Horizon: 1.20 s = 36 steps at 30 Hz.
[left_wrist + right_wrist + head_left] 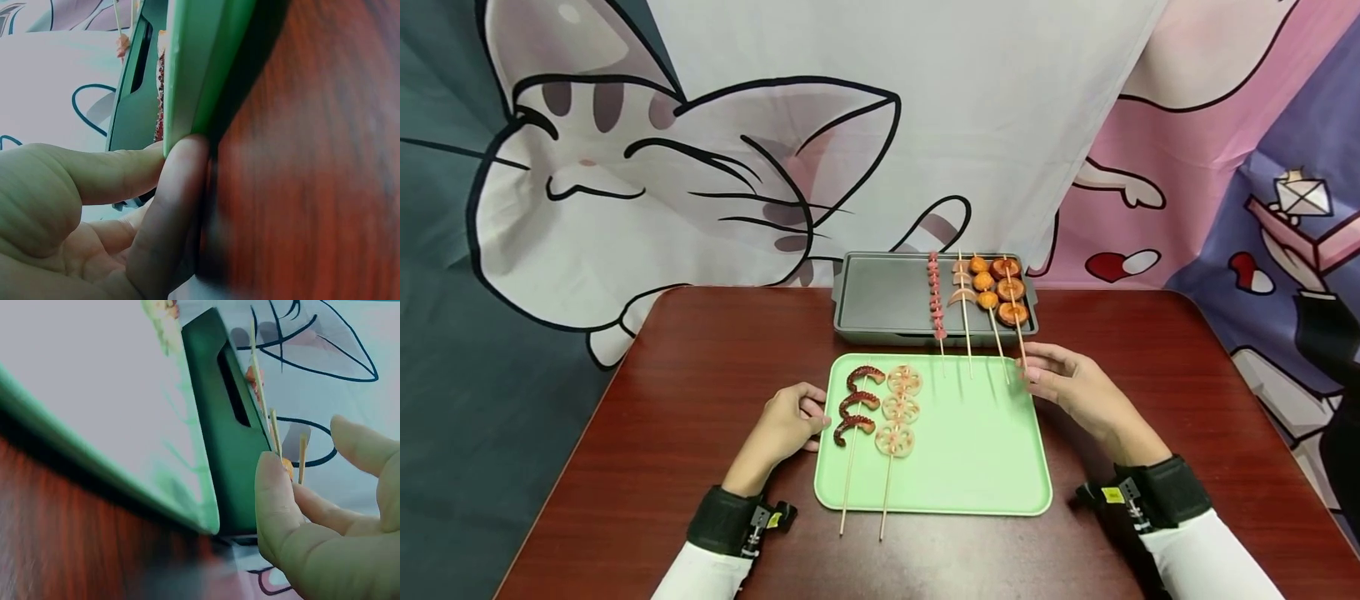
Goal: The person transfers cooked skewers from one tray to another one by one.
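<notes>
The left grip (793, 421) pinches the left rim of the green tray (970, 467), thumb and finger meeting at its edge. It seems to serve as a steadying hold, since the tray lies loose on the worktop (647, 483). Just inside the rim from that grip lies the tentacle skewer (860, 402), with the lotus-slice skewer (900, 408) beside it, further from the grip. Both point their bare sticks toward the person, past the tray's near rim, probably so the ends stay easy to reach.

The right grip (1067, 383), at the tray's far right corner, appears to pinch the bare lower end of the skewer of brown rounds (1012, 313); how firmly, I cannot tell. Holding the wood presumably spares the food from being touched. The rounds themselves lie beyond the fingers, on the grey pan (880, 292), which stands just behind the tray.

To the left of that held stick come the orange-ball skewer (987, 300), then the curved-slice skewer (962, 276), then the pink-piece skewer (936, 300), furthest from the right grip. Their sticks overhang the pan's near edge above the tray, a layout that likely leaves each end free for fingers.
</notes>
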### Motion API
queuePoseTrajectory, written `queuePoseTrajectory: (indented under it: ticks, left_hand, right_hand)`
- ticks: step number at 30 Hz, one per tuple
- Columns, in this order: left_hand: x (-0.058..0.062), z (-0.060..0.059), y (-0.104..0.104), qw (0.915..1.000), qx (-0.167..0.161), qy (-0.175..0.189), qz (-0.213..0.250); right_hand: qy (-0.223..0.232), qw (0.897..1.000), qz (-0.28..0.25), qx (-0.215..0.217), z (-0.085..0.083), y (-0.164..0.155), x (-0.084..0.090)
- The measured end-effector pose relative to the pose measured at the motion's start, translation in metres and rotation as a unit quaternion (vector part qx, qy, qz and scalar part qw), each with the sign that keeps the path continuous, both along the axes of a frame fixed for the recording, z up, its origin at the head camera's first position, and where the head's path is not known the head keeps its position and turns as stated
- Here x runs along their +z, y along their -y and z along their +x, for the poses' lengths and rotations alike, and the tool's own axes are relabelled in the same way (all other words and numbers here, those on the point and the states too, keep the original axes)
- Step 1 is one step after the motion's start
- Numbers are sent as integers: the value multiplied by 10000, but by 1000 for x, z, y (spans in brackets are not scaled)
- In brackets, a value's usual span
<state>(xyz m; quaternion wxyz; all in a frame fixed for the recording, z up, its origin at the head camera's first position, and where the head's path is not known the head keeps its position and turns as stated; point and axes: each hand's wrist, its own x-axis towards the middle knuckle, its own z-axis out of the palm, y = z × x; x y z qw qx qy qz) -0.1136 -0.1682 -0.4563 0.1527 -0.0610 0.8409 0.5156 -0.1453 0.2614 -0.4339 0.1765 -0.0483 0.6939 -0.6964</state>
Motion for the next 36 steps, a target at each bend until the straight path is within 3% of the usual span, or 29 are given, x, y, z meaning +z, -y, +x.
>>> queuePoseTrajectory:
  ticks: [6, 14, 19, 28, 36]
  left_hand:
    - [0, -1, -1, 10000, -8, -70, -13]
    - [-2, 0, -1, 9999, 21, -105, 19]
    - [-2, 0, -1, 10000, 36, -85, 6]
    - [-3, 0, -1, 10000, 43, -72, -31]
    - [-3, -1, -2, 9999, 65, -115, -40]
  right_hand:
    - [348, 9900, -1356, 139, -9, -1, 0]
    - [518, 9824, -1791, 147, -16, 0, 0]
    - [562, 9839, -1690, 144, -18, 1, -1]
    - [538, 9942, -929, 83, -22, 1, 2]
    - [598, 9961, -638, 89, -28, 0, 2]
